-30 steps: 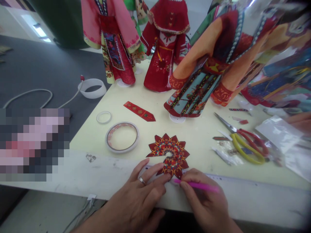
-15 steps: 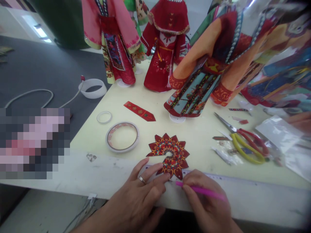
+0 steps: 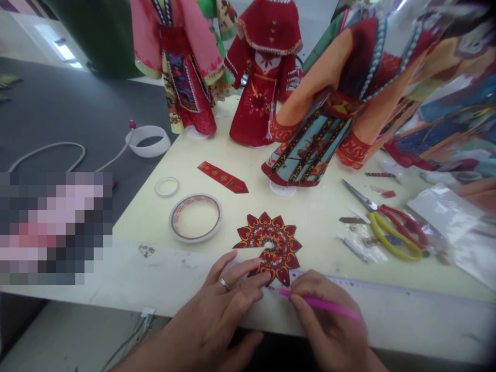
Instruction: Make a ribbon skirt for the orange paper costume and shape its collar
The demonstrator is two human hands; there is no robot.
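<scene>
The left hand [image 3: 220, 305] lies open, fingers pressing the red floral paper cutout [image 3: 273, 258] onto the table [image 3: 217, 232]; the right hand [image 3: 325, 320] grips a pink pen [image 3: 321, 302] at its edge, apparently marking, so the cutout needs holding steady

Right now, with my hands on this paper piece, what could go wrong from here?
The pink pen in your right hand is close to the red patterned paper rosette, so a slip might mark it. Your left hand is right at its thin petals and could crease them. If that hand eases off, the rosette might also shift against the clear ruler.
</scene>
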